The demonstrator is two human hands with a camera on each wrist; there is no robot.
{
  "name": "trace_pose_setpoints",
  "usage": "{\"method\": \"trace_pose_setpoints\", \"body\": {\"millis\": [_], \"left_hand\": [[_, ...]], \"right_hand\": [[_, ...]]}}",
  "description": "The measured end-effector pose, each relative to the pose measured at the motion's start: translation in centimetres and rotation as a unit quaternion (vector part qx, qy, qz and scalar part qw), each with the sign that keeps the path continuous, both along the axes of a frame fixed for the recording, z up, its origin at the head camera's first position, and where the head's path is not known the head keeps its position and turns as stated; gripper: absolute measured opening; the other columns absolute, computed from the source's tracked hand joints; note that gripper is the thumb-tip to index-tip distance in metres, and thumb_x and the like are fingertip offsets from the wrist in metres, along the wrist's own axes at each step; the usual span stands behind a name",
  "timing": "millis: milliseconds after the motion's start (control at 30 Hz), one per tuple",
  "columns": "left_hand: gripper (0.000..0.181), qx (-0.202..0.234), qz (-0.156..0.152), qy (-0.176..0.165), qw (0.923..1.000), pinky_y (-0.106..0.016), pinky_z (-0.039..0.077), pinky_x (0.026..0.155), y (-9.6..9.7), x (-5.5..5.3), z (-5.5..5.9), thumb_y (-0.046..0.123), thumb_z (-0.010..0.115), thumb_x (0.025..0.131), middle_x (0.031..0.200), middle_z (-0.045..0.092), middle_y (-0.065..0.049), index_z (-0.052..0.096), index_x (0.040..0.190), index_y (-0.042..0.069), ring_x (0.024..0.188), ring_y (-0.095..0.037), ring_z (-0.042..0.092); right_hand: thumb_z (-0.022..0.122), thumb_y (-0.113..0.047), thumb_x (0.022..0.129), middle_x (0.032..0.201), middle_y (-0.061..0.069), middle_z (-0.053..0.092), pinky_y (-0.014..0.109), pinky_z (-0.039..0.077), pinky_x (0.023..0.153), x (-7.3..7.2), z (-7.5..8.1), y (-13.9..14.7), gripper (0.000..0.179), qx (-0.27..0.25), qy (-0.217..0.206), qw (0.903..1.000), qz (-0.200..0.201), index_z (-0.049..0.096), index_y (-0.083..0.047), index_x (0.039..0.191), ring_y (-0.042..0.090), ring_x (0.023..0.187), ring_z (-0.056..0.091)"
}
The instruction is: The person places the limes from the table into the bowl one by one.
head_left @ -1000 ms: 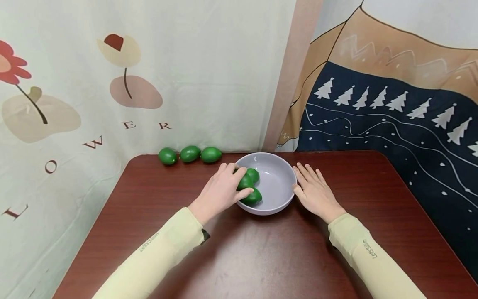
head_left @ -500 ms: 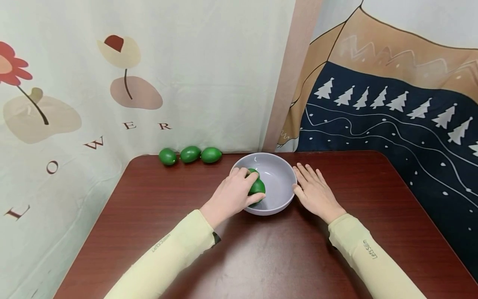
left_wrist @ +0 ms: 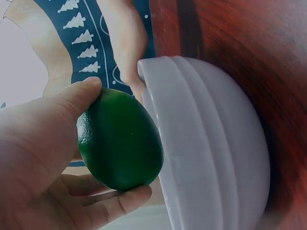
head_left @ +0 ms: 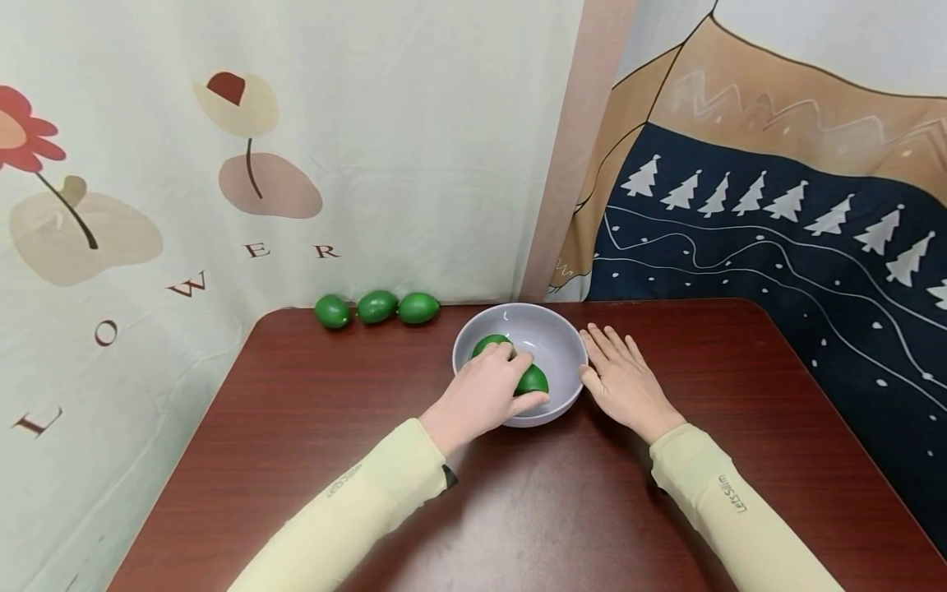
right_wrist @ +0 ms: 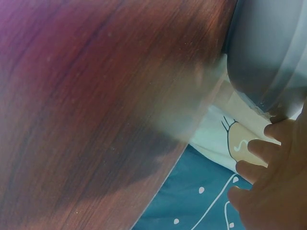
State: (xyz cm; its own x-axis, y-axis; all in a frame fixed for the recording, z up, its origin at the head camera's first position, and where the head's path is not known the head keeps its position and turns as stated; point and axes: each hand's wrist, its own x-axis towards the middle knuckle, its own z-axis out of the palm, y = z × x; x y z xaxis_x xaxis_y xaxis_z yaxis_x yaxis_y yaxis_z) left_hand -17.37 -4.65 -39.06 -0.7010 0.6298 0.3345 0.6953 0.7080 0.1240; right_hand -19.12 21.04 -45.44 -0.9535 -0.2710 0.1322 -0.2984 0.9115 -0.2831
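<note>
The fruit [left_wrist: 122, 139] is showing a glossy green skin, looking mostly smooth but finely pebbled where light is catching it, and the limes [head_left: 377, 307] by the far edge are gleaming in the same way. The bowl [head_left: 555, 341] is shining inside, with a sharp highlight sitting near the rim, while its ridged outer wall is looking smooth and satiny; plastic or ceramic, it is not revealing which. The table [head_left: 311, 386] is displaying streaked wood grain under a polished finish, reflecting a soft glare. Both the pale curtain [head_left: 444, 123] and the dark curtain [head_left: 777, 205] are hanging as matt, printed cloth; the sleeves [head_left: 355, 514] are looking like smooth, matt fabric.
</note>
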Motion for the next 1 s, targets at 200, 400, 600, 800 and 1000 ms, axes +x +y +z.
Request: {"method": "trace_pose_setpoints", "body": {"millis": [200,400,600,800,1000], "left_hand": [[0.045,-0.004,-0.011,0.008,0.9999,-0.037,0.055,0.076,0.9,-0.2,-0.5,0.05,0.074,0.092,0.091,0.063,-0.008,0.068,0.104,0.008,0.083,-0.026,0.063],[0.047,-0.012,-0.005,-0.012,0.9998,-0.035,0.055,0.073,1.5,-0.5,-1.1,0.053,0.072,0.093,0.091,0.063,-0.008,0.069,0.105,0.008,0.08,-0.024,0.064],[0.047,-0.021,0.001,-0.03,0.9993,-0.036,0.057,0.074,1.9,-0.9,-1.6,0.054,0.07,0.094,0.093,0.065,-0.008,0.069,0.107,0.009,0.084,-0.024,0.067],[0.048,-0.025,0.003,-0.04,0.9989,-0.037,0.058,0.073,2.3,-1.1,-2.1,0.056,0.071,0.093,0.092,0.066,-0.007,0.069,0.107,0.01,0.086,-0.022,0.067],[0.049,-0.033,-0.005,-0.032,0.9989,-0.035,0.057,0.072,2.6,-1.4,-2.5,0.057,0.068,0.094,0.089,0.066,-0.006,0.069,0.106,0.01,0.085,-0.021,0.067]], "right_hand": [[0.043,-0.034,0.107,0.168,0.016,0.027,0.057,0.009,0.126,0.0,0.0,0.0,0.063,-0.002,0.0,1.0,0.002,0.032,-0.004,0.161,0.04,0.157,0.019],[0.043,-0.034,0.107,0.169,0.016,0.027,0.057,0.009,0.127,0.0,0.0,0.1,0.063,-0.002,-0.003,1.0,0.002,0.032,-0.004,0.161,0.039,0.157,0.018],[0.043,-0.034,0.107,0.169,0.016,0.027,0.057,0.008,0.127,0.0,0.0,0.0,0.063,-0.004,-0.005,1.0,0.002,0.032,-0.004,0.161,0.039,0.157,0.017],[0.043,-0.034,0.107,0.168,0.016,0.027,0.057,0.009,0.127,0.0,0.0,0.0,0.063,-0.003,-0.005,1.0,0.001,0.032,-0.004,0.161,0.039,0.157,0.018],[0.044,-0.033,0.107,0.168,0.017,0.028,0.058,0.01,0.126,0.0,0.0,-0.1,0.063,-0.002,-0.001,1.0,0.0,0.033,-0.004,0.161,0.04,0.156,0.02]]}}
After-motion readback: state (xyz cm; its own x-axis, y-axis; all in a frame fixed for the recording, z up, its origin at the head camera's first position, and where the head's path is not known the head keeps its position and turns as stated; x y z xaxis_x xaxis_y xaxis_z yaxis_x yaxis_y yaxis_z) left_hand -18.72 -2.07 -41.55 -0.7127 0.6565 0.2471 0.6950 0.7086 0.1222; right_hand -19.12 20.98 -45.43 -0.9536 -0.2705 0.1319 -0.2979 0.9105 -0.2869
